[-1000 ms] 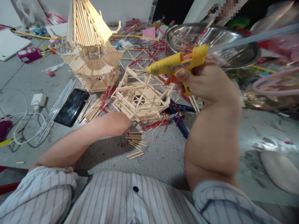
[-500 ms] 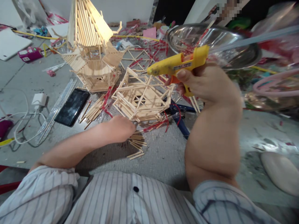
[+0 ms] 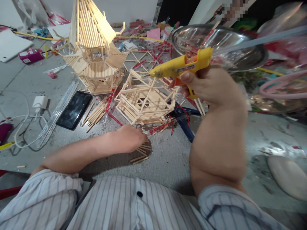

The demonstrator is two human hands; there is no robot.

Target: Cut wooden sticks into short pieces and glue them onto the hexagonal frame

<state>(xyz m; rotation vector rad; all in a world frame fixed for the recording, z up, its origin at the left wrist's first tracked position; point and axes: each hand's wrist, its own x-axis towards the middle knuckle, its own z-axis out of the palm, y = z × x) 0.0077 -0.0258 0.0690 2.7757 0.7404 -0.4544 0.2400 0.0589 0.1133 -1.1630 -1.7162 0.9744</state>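
Observation:
My right hand (image 3: 211,86) is closed round a yellow glue gun (image 3: 182,65), held in the air with its nozzle pointing left over a low hexagonal frame of wooden sticks (image 3: 146,100). My left hand (image 3: 130,139) rests low on the grey floor over a small pile of short loose sticks (image 3: 141,152) in front of that frame. Its fingers curl down onto the sticks and are hidden under the hand. Behind stands a tall stick-built tower (image 3: 93,44) with a pointed roof.
A black phone (image 3: 74,109), a clear ruler (image 3: 57,113), a white charger with cables (image 3: 39,103) and a bundle of sticks (image 3: 98,111) lie to the left. A steel bowl (image 3: 219,44) stands at back right. Red scraps and blue-handled pliers (image 3: 184,123) litter the floor.
My left hand has slid right and toward me, from the front corner of the hexagonal frame onto the pile of loose sticks. The right hand with the glue gun has stayed put.

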